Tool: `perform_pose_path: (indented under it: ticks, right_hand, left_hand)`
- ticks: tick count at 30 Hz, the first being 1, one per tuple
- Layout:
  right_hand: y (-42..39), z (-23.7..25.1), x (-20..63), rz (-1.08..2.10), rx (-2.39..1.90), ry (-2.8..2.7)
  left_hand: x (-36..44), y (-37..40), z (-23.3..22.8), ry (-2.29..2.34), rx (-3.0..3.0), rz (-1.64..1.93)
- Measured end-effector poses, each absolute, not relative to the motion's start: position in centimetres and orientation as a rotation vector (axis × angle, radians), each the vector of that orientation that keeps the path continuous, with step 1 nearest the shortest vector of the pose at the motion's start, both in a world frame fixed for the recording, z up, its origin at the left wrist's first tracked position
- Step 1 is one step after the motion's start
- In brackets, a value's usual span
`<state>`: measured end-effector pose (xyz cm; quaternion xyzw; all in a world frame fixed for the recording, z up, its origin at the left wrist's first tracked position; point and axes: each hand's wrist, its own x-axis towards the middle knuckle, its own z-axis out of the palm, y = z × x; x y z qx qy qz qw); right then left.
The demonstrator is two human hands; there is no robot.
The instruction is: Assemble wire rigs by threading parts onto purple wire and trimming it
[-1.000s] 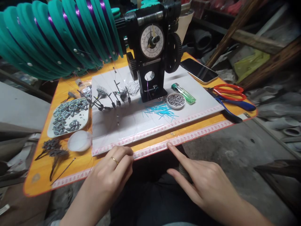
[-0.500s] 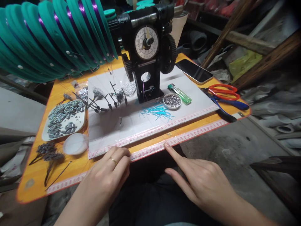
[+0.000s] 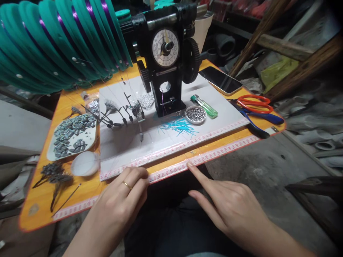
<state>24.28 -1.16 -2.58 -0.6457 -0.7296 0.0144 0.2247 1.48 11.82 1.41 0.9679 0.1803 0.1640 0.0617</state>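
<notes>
My left hand [image 3: 122, 194], with a ring on one finger, is at the front edge of the table. Its fingers are curled together over the pink measuring tape [image 3: 171, 170], and whatever they may pinch is hidden. To its right, my right hand [image 3: 227, 203] points its index finger onto the same tape, thumb held apart below. Thin lines, barely visible, run over the white board [image 3: 214, 137] behind the hands. A small grey weight [image 3: 141, 136] hangs or stands above that board, near several dark sinker-like pieces on stems [image 3: 125, 120].
A black winding machine with a dial [image 3: 165, 48] and a row of green spools [image 3: 61, 46] stand behind. Around the board are a tray of grey pieces [image 3: 50, 155], a white lid [image 3: 85, 164], blue strips [image 3: 178, 126], a metal-bead dish [image 3: 195, 119], lighter [image 3: 205, 106], phone [image 3: 221, 80] and pliers [image 3: 254, 128].
The small grey weight above the board has shifted slightly right and shows more clearly, with a pale bar above it. Both hands stay in nearly the same place.
</notes>
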Motion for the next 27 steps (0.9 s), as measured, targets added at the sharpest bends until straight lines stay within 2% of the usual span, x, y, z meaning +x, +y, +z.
perform_pose_path:
  ticks: [15,18,22,27]
  right_hand:
    - [-1.2,-3.1,24.5,0.134,-1.747,-1.974]
    - [-1.5,-2.9,24.3,0.167,-1.589,-1.859]
    - [-1.0,-1.5,22.9,0.018,-1.356,-1.863]
    - [0.7,-0.3,21.3,-0.084,-1.334,-1.815]
  left_hand:
    - [1.4,11.8,1.4,0.562,2.848,0.516]
    - [1.3,11.2,1.4,0.591,2.741,0.622]
    - [1.6,9.8,1.2,0.581,2.582,0.838]
    - [2.0,8.1,0.4,0.699,2.483,1.079]
